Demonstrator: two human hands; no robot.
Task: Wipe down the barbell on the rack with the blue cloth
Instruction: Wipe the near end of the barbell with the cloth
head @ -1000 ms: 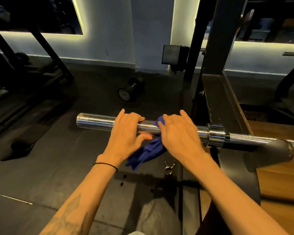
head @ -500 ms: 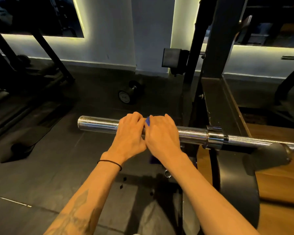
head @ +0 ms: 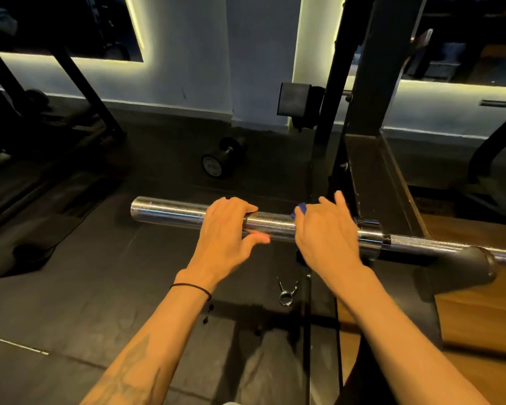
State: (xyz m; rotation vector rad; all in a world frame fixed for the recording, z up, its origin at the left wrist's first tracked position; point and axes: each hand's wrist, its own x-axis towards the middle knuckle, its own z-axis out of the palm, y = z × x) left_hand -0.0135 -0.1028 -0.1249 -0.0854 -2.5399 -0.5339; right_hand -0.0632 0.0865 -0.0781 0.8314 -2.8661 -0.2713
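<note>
left hand [head: 222,229] just clamps the barbell [head: 173,213] sleeve to steady it, right hand [head: 324,235] wraps the blue cloth [head: 301,209] around it for wiping

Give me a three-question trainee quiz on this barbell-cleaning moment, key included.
1. True or false: the left hand holds the blue cloth.
2. Which hand is nearer the barbell collar: A left, B right?
3. Fill in: on the floor under the barbell lies a metal spring ____.

Key: 1 false, the cloth is under the right hand; 2 B; 3 clip.
</note>
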